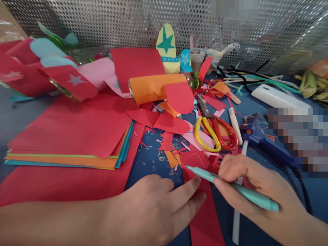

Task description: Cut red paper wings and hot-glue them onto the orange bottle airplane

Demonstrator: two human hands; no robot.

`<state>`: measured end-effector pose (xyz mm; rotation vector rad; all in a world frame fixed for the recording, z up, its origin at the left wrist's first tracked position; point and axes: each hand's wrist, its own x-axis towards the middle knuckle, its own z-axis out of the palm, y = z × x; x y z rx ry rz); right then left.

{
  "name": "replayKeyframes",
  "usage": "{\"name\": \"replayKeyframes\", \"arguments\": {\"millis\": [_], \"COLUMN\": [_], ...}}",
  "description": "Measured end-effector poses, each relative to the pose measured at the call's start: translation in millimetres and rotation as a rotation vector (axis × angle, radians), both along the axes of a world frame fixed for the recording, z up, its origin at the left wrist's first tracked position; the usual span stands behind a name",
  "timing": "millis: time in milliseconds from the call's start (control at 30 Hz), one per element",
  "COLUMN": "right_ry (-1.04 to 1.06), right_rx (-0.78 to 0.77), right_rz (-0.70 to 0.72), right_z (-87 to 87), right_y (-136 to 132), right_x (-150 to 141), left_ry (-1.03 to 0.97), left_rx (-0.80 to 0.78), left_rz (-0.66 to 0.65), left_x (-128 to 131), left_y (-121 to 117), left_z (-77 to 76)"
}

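Observation:
My right hand point(246, 181) grips a light teal marker point(253, 196), its tip pointing left over a red paper strip point(205, 218). A faint curved line shows near the strip's top end. Across the strip lie the stretched fingers of my left hand point(164, 205), pressing it on the blue table. Scissors point(212, 126) with one yellow and one red handle rest just beyond the strip. Among the paper scraps, a bottle wrapped in orange paper point(151, 87) lies on its side, a rounded red paper piece point(179, 97) against it.
A stack of coloured paper point(69, 126) sits at the left, with paper-wrapped shapes point(74, 80) behind it. A blue glue gun point(266, 141), a glue stick point(235, 124) and a white object point(279, 95) lie right. A yellow paper shape with a green star point(166, 41) stands by the perforated metal panel point(123, 24).

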<state>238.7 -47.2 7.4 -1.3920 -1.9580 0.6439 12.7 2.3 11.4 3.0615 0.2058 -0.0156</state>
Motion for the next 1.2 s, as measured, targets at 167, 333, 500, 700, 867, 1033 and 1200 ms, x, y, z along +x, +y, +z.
{"name": "replayKeyframes", "arguments": {"millis": [167, 333, 500, 700, 867, 1033, 1200], "right_ry": [-0.004, 0.02, 0.015, 0.011, 0.006, 0.013, 0.044], "right_rx": [0.005, -0.021, -0.02, -0.036, -0.026, -0.044, 0.008], "right_rz": [0.031, 0.047, 0.022, 0.045, 0.044, 0.066, -0.152], "right_z": [-0.2, -0.1, -1.0, -0.7, 1.0, 2.9, 12.8], "right_y": [3.4, 3.8, 3.6, 5.5, 5.3, 4.0, 0.0], "right_x": [-2.7, -4.7, -4.2, -5.0, -5.1, -4.2, -3.7], "left_ry": [-0.01, -0.01, -0.01, -0.003, 0.003, -0.011, -0.056], "left_rx": [0.004, -0.001, 0.018, 0.024, 0.014, -0.008, 0.001], "left_rz": [-0.021, -0.032, -0.021, -0.015, -0.016, -0.011, -0.01], "left_x": [-0.3, -0.9, -0.2, 0.3, -0.1, -0.4, -2.4], "left_y": [0.0, -0.7, -1.0, -1.2, -1.5, -0.9, 0.1], "left_z": [0.6, 0.2, -1.4, -0.9, -0.3, 0.6, -0.5]}}
